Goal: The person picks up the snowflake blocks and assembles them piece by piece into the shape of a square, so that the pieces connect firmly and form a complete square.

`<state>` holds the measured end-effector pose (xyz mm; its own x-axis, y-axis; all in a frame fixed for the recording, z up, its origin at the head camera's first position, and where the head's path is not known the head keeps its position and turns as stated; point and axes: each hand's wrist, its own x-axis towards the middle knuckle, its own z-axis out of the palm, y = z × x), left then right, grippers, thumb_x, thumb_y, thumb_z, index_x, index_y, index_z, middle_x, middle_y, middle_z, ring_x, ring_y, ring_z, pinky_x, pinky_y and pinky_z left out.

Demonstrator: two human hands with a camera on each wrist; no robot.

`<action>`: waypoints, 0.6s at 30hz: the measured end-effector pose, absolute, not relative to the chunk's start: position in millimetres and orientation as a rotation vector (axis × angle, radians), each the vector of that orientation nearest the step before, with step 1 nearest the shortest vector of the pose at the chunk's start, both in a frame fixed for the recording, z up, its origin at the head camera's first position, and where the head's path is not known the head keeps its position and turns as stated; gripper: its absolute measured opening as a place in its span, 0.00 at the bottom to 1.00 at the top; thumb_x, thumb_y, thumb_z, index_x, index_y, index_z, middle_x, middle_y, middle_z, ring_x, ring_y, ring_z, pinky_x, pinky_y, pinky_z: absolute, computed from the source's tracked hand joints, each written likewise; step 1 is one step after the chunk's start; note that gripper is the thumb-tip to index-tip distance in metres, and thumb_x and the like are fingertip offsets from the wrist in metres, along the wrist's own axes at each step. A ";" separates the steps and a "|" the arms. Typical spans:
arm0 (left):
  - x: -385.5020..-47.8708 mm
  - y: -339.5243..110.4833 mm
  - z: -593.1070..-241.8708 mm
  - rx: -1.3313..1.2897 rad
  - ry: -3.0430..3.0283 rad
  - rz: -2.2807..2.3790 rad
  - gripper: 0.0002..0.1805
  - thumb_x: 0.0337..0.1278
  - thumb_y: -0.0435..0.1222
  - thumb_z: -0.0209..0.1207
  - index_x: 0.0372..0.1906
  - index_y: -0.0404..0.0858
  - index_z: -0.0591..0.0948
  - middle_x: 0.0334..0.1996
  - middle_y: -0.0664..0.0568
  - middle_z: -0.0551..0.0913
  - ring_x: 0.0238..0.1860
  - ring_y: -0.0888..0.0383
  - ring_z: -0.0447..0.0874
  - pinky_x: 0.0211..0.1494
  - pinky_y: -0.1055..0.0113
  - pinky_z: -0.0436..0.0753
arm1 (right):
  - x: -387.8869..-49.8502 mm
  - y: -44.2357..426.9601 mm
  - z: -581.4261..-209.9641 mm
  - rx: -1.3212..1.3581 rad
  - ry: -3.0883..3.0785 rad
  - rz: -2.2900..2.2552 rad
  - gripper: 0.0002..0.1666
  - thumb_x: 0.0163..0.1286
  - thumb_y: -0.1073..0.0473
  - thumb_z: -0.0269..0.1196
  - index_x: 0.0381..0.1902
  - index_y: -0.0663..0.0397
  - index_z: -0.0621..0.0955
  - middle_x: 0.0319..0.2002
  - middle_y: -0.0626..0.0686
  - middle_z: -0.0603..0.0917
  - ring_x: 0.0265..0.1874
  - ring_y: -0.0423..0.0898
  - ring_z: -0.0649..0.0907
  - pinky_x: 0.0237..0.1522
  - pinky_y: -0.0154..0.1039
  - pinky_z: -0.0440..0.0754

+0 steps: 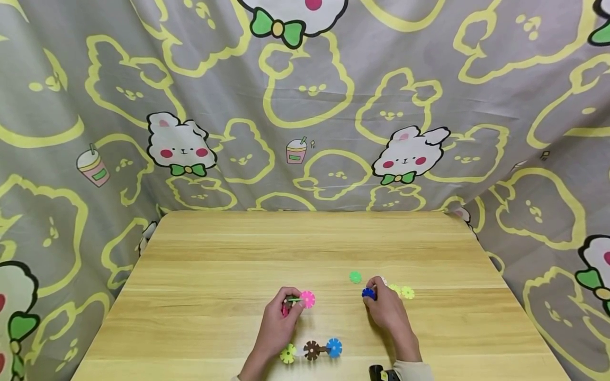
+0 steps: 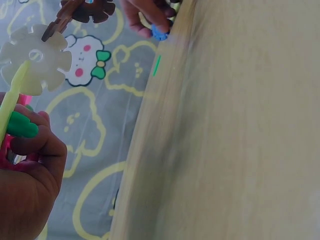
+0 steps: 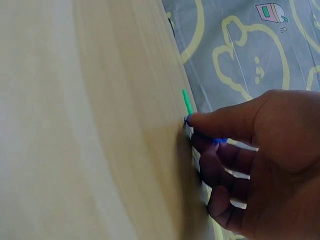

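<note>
My left hand grips a small cluster of notched discs; a pink disc and a green one stick out past its fingers. In the left wrist view the left hand curls round pink and green pieces. My right hand pinches a dark blue disc between thumb and fingers, low over the table. The right wrist view shows the right hand with its thumb on the blue piece, beside a green disc seen edge-on.
A joined row of yellow-green, clear, brown and blue discs lies near the front, right of the left forearm. A green disc and yellow discs lie around the right hand. A patterned curtain hangs behind the table.
</note>
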<state>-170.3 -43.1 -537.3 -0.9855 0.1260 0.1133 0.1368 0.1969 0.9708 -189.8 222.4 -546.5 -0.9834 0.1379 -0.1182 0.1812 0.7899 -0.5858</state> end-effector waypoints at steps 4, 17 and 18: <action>-169.9 -42.9 -536.9 -0.263 -2.422 -1.974 0.06 0.61 0.39 0.62 0.41 0.47 0.78 0.19 0.56 0.65 0.18 0.69 0.61 0.19 0.75 0.65 | -189.8 217.8 -545.1 0.234 2.874 -1.098 0.13 0.66 0.59 0.64 0.46 0.50 0.74 0.32 0.49 0.78 0.29 0.43 0.75 0.31 0.35 0.70; -169.8 -43.0 -535.4 -0.232 -2.455 -1.969 0.05 0.62 0.41 0.62 0.41 0.50 0.78 0.20 0.56 0.66 0.18 0.69 0.62 0.20 0.76 0.65 | -182.9 174.5 -526.0 -0.176 2.750 -1.599 0.13 0.63 0.61 0.66 0.44 0.41 0.80 0.28 0.44 0.80 0.25 0.37 0.76 0.28 0.29 0.76; -169.6 -43.1 -535.5 -0.229 -2.457 -1.970 0.05 0.62 0.41 0.62 0.41 0.50 0.78 0.20 0.56 0.67 0.18 0.69 0.62 0.20 0.75 0.66 | -182.0 172.0 -525.3 -0.220 2.761 -1.594 0.13 0.63 0.61 0.66 0.44 0.40 0.80 0.28 0.43 0.80 0.25 0.37 0.76 0.28 0.29 0.76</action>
<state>-169.6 -43.1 -535.5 -0.9894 0.1228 0.0781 0.1030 0.2112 0.9720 -182.0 172.0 -525.3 -0.9890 -0.0918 0.1158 -0.1462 0.4931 -0.8576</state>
